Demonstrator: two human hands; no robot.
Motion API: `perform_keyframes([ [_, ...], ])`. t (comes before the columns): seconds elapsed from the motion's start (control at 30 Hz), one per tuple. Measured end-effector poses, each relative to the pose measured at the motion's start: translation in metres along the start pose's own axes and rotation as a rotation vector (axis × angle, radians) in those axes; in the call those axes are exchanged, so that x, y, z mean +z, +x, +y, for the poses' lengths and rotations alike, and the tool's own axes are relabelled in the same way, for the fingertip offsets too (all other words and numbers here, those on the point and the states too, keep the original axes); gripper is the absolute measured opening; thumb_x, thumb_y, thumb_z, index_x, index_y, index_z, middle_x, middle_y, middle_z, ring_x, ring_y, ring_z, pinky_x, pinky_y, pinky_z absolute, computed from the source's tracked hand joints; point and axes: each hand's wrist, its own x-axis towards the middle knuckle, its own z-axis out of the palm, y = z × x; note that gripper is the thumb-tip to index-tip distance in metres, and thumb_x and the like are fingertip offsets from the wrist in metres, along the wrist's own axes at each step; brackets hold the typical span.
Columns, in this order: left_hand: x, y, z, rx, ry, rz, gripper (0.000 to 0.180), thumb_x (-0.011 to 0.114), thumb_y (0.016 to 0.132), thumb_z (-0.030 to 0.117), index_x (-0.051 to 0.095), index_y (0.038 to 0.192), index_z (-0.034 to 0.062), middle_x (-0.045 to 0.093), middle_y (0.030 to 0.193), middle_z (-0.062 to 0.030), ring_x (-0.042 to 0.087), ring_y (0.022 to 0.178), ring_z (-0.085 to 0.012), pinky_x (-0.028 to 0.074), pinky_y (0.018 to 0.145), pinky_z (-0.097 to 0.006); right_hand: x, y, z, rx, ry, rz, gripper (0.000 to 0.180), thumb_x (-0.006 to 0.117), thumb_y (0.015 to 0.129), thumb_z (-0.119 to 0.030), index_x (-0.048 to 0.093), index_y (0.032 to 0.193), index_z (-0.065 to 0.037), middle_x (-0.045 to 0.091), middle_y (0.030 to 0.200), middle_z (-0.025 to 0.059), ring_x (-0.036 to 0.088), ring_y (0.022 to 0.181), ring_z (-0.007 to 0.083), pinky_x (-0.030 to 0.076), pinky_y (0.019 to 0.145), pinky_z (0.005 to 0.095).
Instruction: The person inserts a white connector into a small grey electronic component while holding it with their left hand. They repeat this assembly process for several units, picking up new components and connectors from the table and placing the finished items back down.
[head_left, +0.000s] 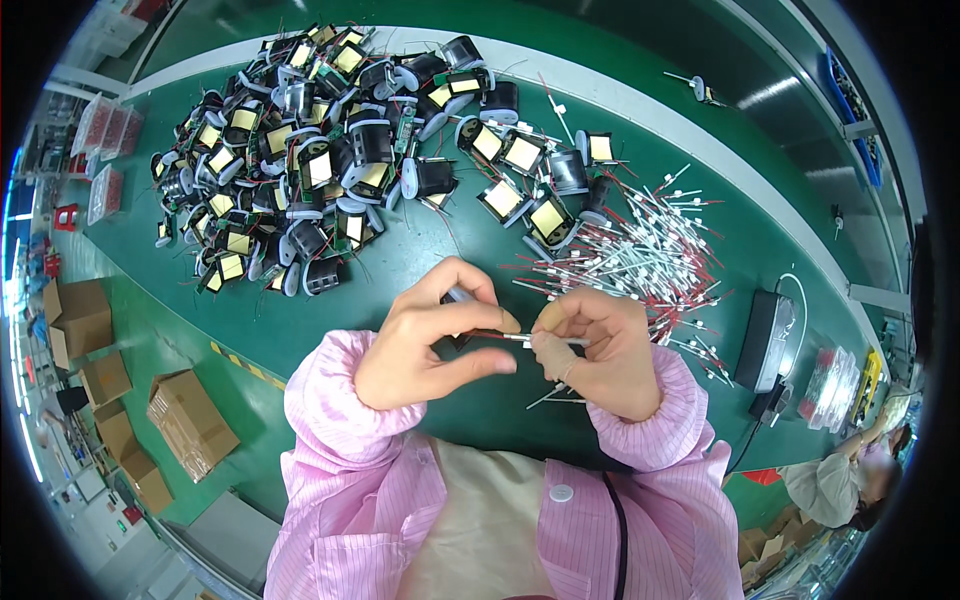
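Above the near edge of the green table, my left hand (415, 340) curls around a black part with a grey rim (456, 296), mostly hidden behind the fingers. It looks like one of the black cylindrical units in the pile. Thin dark and red wires run from it toward my right hand (610, 350). Pinched between my right thumb and fingers is a wire lead with a white connector (522, 338), its pale end showing past the fingers. The two hands nearly meet at this connector.
A large heap of black cylindrical units (370, 140) with yellow pads covers the far left, and several more units (523, 153) lie at centre. Red and white wire leads (640, 250) are heaped right. Beyond them stands a black box with a cable (765, 340). Cardboard boxes (192, 425) sit left.
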Motion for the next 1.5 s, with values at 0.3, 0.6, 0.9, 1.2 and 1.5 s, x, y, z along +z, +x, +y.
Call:
perform_keyframes([
  [0.3,0.009,0.003,-0.001,0.028,0.019,0.093,0.01,0.076,0.075,-0.003,0.07,0.083,-0.0004,0.055,0.092,-0.0085,0.06,0.073,-0.0144,0.049,0.061,-0.025,0.003,-0.006,-0.008,0.057,0.206,0.06,0.009,0.067,0.085,0.004,0.063,0.093,0.006,0.065,0.085,0.0101,0.066,0.073,0.0149,0.056,0.054,0.0253],
  [0.6,0.019,0.002,0.0,0.05,-0.033,0.153,0.01,0.072,0.078,-0.006,0.068,0.086,-0.0033,0.056,0.094,-0.0094,0.059,0.074,-0.0145,0.048,0.061,-0.025,0.009,-0.012,-0.002,0.006,0.334,0.136,0.01,0.067,0.087,0.002,0.062,0.094,0.007,0.066,0.093,0.0147,0.069,0.075,0.0201,0.06,0.058,0.0292],
  [0.9,0.009,-0.001,-0.005,0.094,-0.155,0.187,0.008,0.067,0.081,-0.006,0.068,0.088,-0.0038,0.056,0.095,-0.0116,0.059,0.075,-0.0139,0.048,0.064,-0.025,0.007,-0.005,-0.01,-0.017,0.55,0.044,0.016,0.069,0.082,0.007,0.063,0.096,0.003,0.064,0.091,0.0102,0.066,0.078,0.016,0.055,0.067,0.0276],
  [1.2,0.011,-0.003,-0.004,0.108,-0.127,0.152,0.01,0.069,0.08,-0.006,0.07,0.09,-0.0035,0.057,0.096,-0.0115,0.06,0.071,-0.0125,0.049,0.06,-0.024,0.019,-0.004,0.005,-0.127,0.129,0.082,0.014,0.071,0.08,0.005,0.068,0.094,0.003,0.062,0.085,0.0054,0.059,0.075,0.0089,0.047,0.063,0.0222],
  [1.5,0.009,-0.004,-0.001,-0.096,-0.154,0.135,0.028,0.064,0.081,-0.009,0.065,0.108,-0.0024,0.058,0.103,-0.0128,0.061,0.086,-0.017,0.05,0.066,-0.025,0.014,0.001,0.004,-0.247,0.077,0.191,0.01,0.07,0.08,0.006,0.067,0.09,0.005,0.064,0.079,0.0056,0.058,0.069,0.0097,0.045,0.061,0.0204],
])
